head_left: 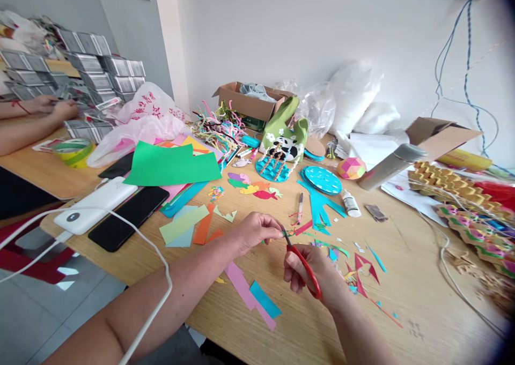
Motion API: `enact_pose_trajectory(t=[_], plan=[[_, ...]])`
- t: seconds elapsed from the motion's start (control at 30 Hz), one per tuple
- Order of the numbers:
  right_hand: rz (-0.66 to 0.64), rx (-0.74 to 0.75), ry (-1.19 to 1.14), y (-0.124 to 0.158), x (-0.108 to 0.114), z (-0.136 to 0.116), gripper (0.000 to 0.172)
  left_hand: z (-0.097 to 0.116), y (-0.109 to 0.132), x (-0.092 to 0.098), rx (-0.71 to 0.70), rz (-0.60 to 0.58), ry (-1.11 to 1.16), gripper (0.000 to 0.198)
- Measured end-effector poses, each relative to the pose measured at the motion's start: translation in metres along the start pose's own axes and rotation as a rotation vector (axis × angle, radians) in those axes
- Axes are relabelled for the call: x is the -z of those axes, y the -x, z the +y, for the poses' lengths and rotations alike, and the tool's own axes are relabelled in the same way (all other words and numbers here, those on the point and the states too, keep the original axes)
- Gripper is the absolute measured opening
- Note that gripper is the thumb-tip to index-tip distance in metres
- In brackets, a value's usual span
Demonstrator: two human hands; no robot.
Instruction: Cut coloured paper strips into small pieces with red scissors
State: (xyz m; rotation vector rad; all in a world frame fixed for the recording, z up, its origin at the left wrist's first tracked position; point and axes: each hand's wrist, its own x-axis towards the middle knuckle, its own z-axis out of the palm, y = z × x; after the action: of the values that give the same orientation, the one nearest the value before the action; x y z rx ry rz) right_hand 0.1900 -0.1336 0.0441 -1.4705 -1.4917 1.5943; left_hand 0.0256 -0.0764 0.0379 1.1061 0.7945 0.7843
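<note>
Cardboard box point(246, 106), plastic point(256, 91) inside, scissors point(304, 262) in fingers point(292, 261)

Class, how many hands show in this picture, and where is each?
4: the camera wearer's left hand, near the tips of the red-handled scissors; the right hand, holding them; a co-worker's nearer hand and farther hand, at far left.

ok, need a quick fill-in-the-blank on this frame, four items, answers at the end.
1. The scissors in the right hand have ____ handles.
2. The black phone lies beside a ____ power bank.
3. The large paper topping the coloured stack is ____.
4. The animal on the craft piece with white flowers is a ____.

Missing words: red; white; green; panda.
</note>
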Motion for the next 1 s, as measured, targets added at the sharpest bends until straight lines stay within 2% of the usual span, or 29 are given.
enact_pose_trajectory(t=[1.0], plan=[[0.007,-0.042,0.019,-0.0001,0.0009,0.0004,0.042,0.0005,-0.0018,0.0038,-0.044,0.000,0.001,0.012]])
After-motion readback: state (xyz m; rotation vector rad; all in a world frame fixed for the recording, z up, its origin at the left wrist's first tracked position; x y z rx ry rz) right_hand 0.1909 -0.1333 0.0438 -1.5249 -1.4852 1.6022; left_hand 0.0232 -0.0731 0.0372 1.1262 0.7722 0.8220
